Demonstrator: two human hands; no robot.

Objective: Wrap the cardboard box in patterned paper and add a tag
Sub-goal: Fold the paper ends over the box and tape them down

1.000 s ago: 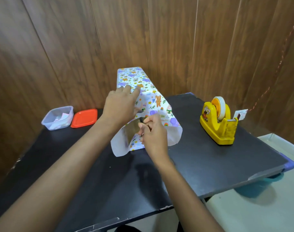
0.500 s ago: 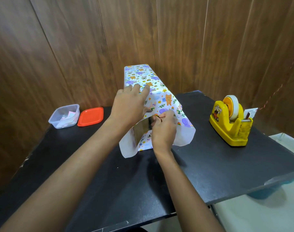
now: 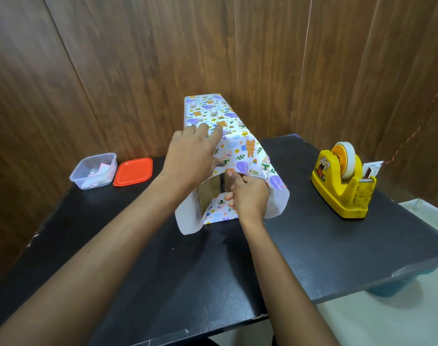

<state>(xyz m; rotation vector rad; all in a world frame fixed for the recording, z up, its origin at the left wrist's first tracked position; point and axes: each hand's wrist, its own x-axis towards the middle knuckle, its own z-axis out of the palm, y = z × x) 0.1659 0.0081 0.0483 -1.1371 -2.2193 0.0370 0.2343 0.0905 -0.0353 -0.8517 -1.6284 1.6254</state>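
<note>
A long cardboard box lies on the black table, covered in white patterned paper with cartoon animals. Its near end is open, and bare cardboard shows between loose paper flaps. My left hand lies flat on top of the paper with its fingers spread. At the open end, my right hand has its fingers curled at the top paper edge, thumb up against it. A small tag sits behind the tape dispenser.
A yellow tape dispenser stands at the right of the table. At the back left are a clear plastic tub of small paper pieces and its orange lid. Wood panelling runs close behind. A blue bin shows under the right edge.
My right hand has risen from the lower part of the open end to the top paper edge. My left hand stays pressed on top of the box. The view has shifted a little.
</note>
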